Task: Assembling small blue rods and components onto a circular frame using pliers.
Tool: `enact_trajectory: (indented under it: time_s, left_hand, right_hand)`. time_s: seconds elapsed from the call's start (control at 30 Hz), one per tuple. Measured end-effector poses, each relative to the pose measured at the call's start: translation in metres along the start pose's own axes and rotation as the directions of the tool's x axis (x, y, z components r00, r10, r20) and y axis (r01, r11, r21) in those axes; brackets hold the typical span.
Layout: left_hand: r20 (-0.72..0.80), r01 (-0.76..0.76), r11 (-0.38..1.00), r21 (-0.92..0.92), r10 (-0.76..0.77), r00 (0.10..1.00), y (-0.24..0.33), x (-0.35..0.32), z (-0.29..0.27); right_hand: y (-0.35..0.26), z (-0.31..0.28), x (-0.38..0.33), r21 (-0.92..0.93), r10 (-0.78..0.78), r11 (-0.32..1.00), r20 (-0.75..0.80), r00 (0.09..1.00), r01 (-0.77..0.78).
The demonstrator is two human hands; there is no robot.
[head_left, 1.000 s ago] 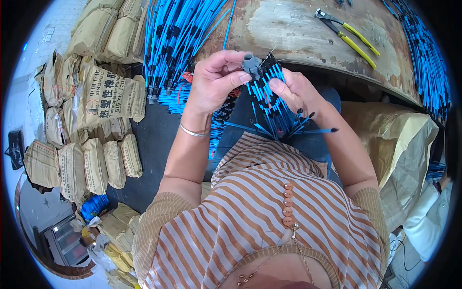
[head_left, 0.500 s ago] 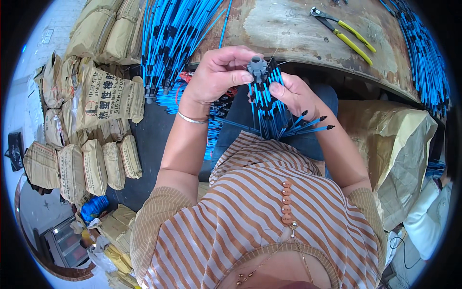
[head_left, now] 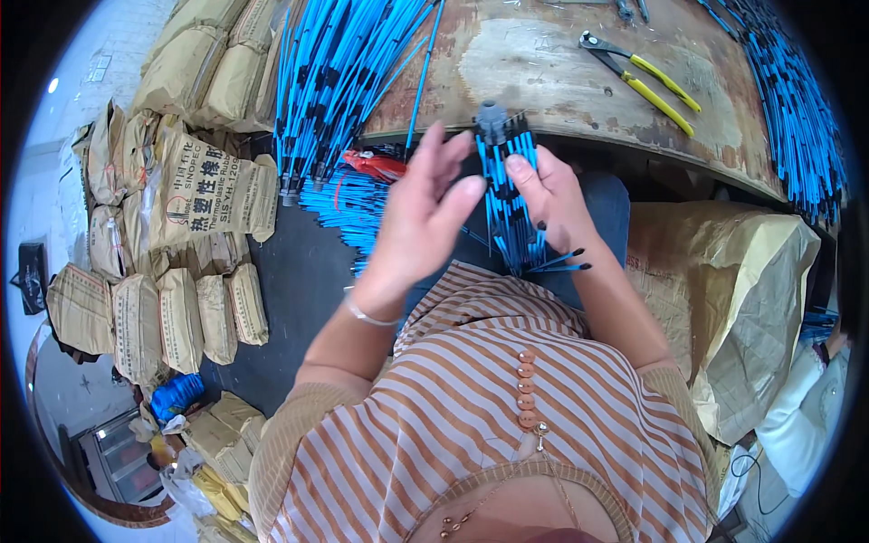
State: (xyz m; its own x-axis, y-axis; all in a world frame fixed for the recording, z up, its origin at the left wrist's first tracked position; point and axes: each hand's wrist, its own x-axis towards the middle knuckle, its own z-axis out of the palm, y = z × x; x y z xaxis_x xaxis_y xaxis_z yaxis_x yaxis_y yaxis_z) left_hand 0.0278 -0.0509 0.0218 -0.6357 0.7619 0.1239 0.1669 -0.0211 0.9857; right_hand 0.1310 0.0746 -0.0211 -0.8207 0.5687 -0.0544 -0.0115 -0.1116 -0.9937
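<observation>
In front of my lap, my right hand (head_left: 548, 188) grips a bundle of thin blue rods (head_left: 510, 204) with black sleeves, its thumb pressed along the near side. At the bundle's top end is a grey ribbed hub (head_left: 491, 122) with a round hollow top. A few black-tipped rod ends (head_left: 566, 257) stick out low, by my right wrist. My left hand (head_left: 421, 213) is apart from the bundle, just to its left, with fingers spread and nothing in them. Some of its fingers are smeared by motion.
A worn wooden table (head_left: 516, 54) lies ahead, with yellow-handled pliers (head_left: 665, 93) on it. Blue rods (head_left: 317, 77) lie at far left, more (head_left: 806, 113) at far right. A red item (head_left: 376, 166) tops a lower blue pile (head_left: 339, 206). Paper sacks (head_left: 217, 181) stack left; an open paper bag (head_left: 715, 281) stands right.
My left hand has let go of the grey hub and drawn back toward me and to the left, its fingers opening. My right hand still holds the bundle.
</observation>
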Motion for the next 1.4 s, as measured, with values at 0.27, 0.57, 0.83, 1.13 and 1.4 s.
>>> enact_trajectory:
  time_s: [0.27,0.57,0.83,1.13,1.4]
  left_hand:
    - [-0.256,-0.117,0.966,0.230,0.176,0.950,0.000,0.018,0.031]
    - [-0.253,-0.137,0.990,0.017,0.137,0.958,-0.007,0.015,0.016]
    - [-0.130,-0.231,0.973,0.002,0.229,0.965,-0.021,0.015,-0.013]
    - [-0.001,0.117,0.962,0.248,-0.120,0.993,0.021,0.023,-0.033]
    - [0.177,0.036,0.999,-0.010,-0.034,0.984,0.020,0.015,-0.034]
  right_hand:
    - [-0.014,0.015,-0.008,-0.226,-0.086,0.971,-0.013,0.996,0.081]
    - [0.005,0.011,-0.007,-0.534,-0.494,0.743,-0.032,0.869,0.403]
    - [-0.010,0.008,0.006,-0.510,-0.275,0.797,0.171,0.946,0.324]
    - [-0.001,0.032,0.003,-0.486,-0.509,0.733,0.070,0.858,0.476]
    - [-0.014,0.014,0.002,-0.287,-0.330,0.874,0.240,0.913,0.391]
